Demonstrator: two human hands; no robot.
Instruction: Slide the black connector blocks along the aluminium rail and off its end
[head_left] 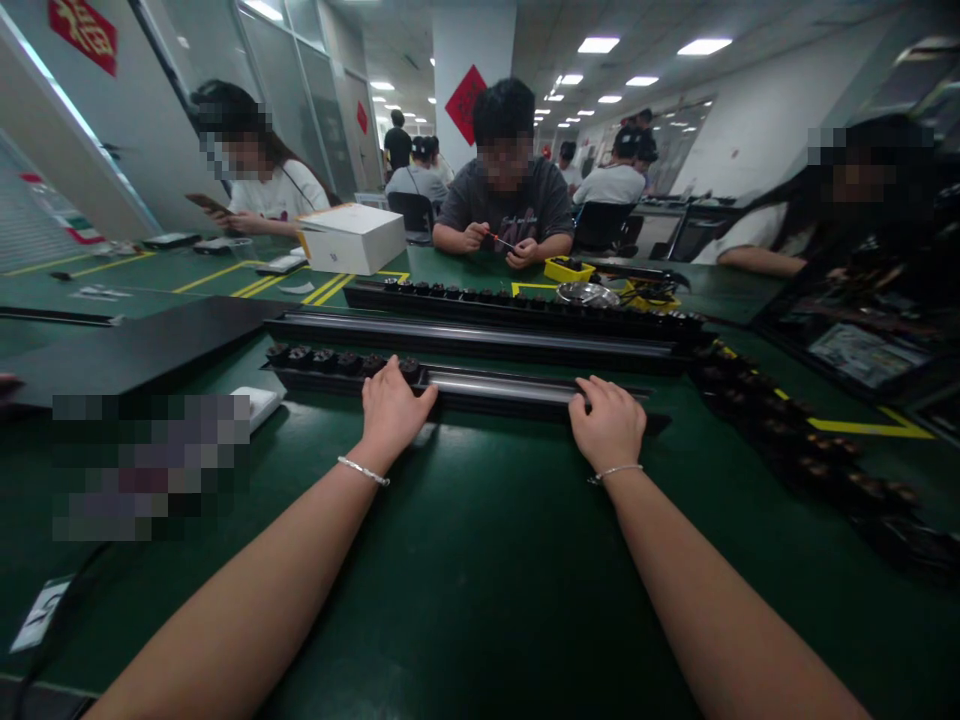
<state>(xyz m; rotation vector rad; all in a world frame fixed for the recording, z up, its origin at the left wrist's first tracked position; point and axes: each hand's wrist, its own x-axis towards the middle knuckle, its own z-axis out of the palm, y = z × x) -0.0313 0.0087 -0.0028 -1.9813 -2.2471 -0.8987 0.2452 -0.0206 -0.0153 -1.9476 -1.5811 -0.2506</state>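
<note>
Long black rail (480, 388) lying crosswise on the green table (480, 580), at 12 o'clock from the wearer, small black knobs seated along its left stretch. Left hand (391, 405) pressed palm-down on the rail, fingers curled over its far edge, thumb spread toward 3 o'clock. Right hand (609, 422) likewise laid on top, fingers bent around the rail near its right end. Two more rails (480, 335) parallel just beyond. White box (352, 238) at 11 o'clock, yellow tray (568, 268) at 1 o'clock.
</note>
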